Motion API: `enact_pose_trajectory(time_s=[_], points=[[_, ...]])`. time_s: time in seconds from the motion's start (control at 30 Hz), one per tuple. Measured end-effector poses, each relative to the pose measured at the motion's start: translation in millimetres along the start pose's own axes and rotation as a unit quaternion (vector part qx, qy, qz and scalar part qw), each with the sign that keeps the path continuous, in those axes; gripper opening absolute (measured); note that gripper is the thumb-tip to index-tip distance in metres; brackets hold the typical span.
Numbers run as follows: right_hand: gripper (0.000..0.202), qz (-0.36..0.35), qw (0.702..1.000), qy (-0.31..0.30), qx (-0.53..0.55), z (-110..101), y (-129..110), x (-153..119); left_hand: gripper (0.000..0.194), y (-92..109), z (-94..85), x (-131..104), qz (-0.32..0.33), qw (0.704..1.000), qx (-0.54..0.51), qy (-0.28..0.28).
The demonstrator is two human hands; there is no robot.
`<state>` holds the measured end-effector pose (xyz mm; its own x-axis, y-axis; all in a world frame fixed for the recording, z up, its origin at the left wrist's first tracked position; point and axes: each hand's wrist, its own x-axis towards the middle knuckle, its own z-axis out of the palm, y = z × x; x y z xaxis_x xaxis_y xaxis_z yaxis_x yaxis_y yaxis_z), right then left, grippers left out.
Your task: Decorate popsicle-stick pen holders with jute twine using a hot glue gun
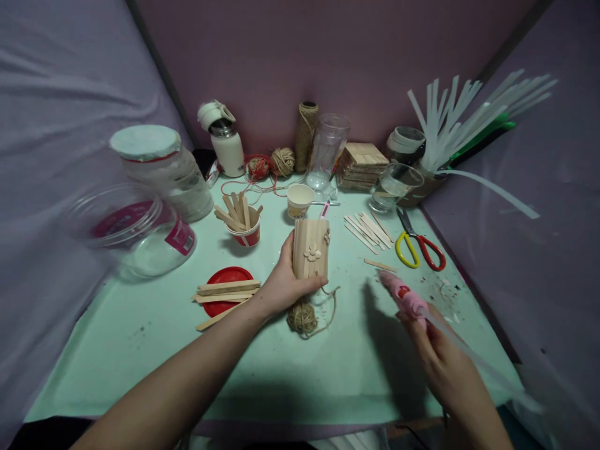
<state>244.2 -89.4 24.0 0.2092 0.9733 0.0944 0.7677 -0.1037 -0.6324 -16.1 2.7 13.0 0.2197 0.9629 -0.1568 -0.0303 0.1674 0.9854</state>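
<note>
My left hand (285, 284) is wrapped round a wooden stick holder (310, 240), a tube-like piece made of flat craft sticks with small flower shapes on its side. In my right hand (429, 340) is a pink glue gun (407, 299), its nozzle pointing up and left, apart from the holder. A long translucent glue stick trails from the back of the gun. Below the holder lies a ball of twine (302, 317) with a loose end. Close to the nozzle a single craft stick (379, 265) rests on the table.
A red lid (229, 275) under craft sticks and a paper cup of sticks (246, 237) stand left, by clear plastic jars (159, 250). Scissors (417, 244) and thin sticks (368, 231) lie right. Behind are a white cup (300, 195), a glass (325, 156) and bundled glue sticks (450, 131).
</note>
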Motion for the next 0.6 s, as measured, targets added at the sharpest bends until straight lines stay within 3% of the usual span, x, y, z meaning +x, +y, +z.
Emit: enact_pose_trajectory(time_s=[0.07,0.2,0.3,0.4,0.47,0.53,0.6], points=[[0.050,0.030,0.993,0.011,-0.111,-8,27,8,0.120,2,1.2,-1,-0.018,0.999,-0.051,-0.007],[0.054,0.065,0.953,0.042,-0.294,-15,85,16,0.114,5,5.0,-2,-0.043,0.988,-0.147,-0.021],[0.059,0.051,0.935,0.085,-0.340,-17,102,11,0.113,5,7.1,-3,-0.050,0.981,-0.186,-0.017],[0.066,-0.009,0.936,0.168,-0.308,-16,72,6,0.115,3,9.1,-3,-0.052,0.978,-0.204,-0.003],[0.056,-0.127,0.948,0.195,-0.215,-8,30,6,0.115,1,10.8,-3,-0.049,0.976,-0.211,0.008],[0.039,-0.240,0.953,0.162,-0.089,9,-15,9,0.115,-1,12.5,-3,-0.045,0.975,-0.217,0.020],[0.030,-0.332,0.935,0.118,-0.024,31,-53,14,0.113,-2,13.6,-3,-0.040,0.973,-0.225,0.027]])
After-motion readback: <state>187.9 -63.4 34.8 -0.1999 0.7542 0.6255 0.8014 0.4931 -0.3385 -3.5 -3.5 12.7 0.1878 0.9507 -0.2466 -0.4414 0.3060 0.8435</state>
